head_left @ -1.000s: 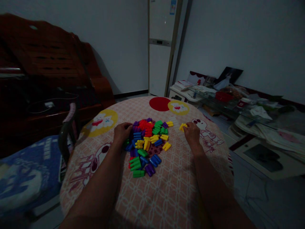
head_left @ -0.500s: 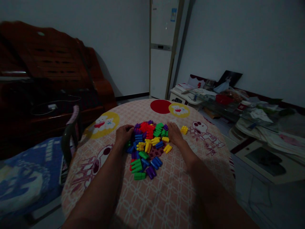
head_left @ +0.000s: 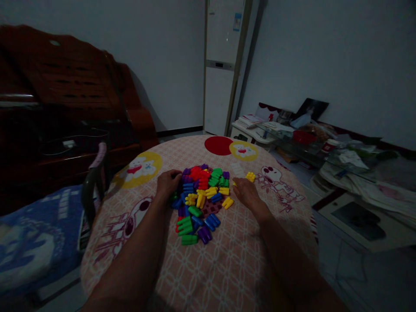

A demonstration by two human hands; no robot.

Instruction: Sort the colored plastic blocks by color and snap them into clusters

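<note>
A pile of plastic building blocks in red, blue, green, yellow and purple (head_left: 204, 178) lies mid-table. My left hand (head_left: 167, 185) rests against the pile's left side, loosely curved beside blue and green blocks, with no block visibly gripped. Right of the pile, my right hand (head_left: 247, 193) has its fingers drawn together, and a bit of yellow block (head_left: 234, 184) shows at the fingertips. Another yellow block (head_left: 250, 177) lies just beyond that hand. Nearer me are a green block (head_left: 189, 239) and a purple block (head_left: 204, 235).
The round table has a patterned pink cloth (head_left: 208, 268). A chair with a blue cushion (head_left: 39, 242) stands at the left, before a wooden bench (head_left: 74, 99). At the right, a cluttered glass-topped stand (head_left: 305, 151) runs along the wall. A tall white cabinet unit (head_left: 219, 95) fills the corner.
My right hand has moved a little toward me and right, away from the pile's edge, and its fingers have drawn in on a yellow block. My left hand has stayed in place.
</note>
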